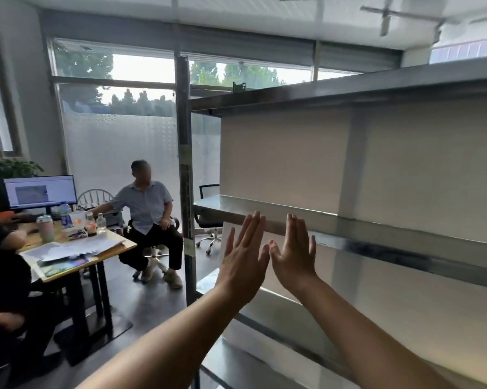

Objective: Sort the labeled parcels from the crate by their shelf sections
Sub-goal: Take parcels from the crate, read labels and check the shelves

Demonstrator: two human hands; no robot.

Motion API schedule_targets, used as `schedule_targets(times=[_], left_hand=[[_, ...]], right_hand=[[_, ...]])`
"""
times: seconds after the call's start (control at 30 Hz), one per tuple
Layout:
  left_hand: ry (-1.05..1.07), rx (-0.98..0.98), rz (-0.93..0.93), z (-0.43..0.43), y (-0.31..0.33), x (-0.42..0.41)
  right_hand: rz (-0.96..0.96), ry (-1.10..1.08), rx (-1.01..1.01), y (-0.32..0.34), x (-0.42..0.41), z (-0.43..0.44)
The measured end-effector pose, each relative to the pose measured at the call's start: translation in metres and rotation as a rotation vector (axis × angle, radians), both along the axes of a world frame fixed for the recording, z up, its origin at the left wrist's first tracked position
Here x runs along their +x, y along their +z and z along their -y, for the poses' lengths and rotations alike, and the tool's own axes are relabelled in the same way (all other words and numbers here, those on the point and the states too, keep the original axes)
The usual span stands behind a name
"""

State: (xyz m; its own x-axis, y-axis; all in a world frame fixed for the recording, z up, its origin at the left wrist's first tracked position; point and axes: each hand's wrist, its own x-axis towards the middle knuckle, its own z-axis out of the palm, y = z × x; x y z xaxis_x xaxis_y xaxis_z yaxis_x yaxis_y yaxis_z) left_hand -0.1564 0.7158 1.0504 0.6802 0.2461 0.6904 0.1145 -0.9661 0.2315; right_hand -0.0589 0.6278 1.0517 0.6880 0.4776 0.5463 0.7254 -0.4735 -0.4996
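Observation:
My left hand (243,258) and my right hand (294,254) are raised side by side in front of me, fingers straight and pointing up, backs towards the camera, holding nothing. They hover before the front edge of the middle shelf (377,231) of a metal shelving unit (185,164). The shelves in view hold no parcels. No crate and no parcel is in view.
A pale wall backs the shelves. To the left stands a wooden desk (116,247) with a monitor (40,192), bottles and papers. A person (149,217) sits on an office chair behind it; another person's arm (3,240) is at the far left. Grey floor lies between.

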Motion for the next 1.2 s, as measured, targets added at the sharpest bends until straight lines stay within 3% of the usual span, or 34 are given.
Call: schedule_targets(times=[0.27,0.6,0.97,1.2], left_hand=[[-0.157,0.124,0.025,0.089,0.007,0.052],[-0.374,0.112,-0.01,0.29,-0.014,0.123],[-0.665,0.258,-0.05,0.53,-0.034,0.128],[-0.878,0.29,-0.021,0.619,-0.039,0.123]], right_hand=[[0.089,-0.194,-0.014,-0.002,0.028,0.13],[0.056,-0.492,-0.068,-0.009,0.053,0.37],[-0.027,-0.857,-0.073,-0.038,-0.002,0.594],[-0.022,-1.036,-0.031,-0.048,-0.043,0.668]])
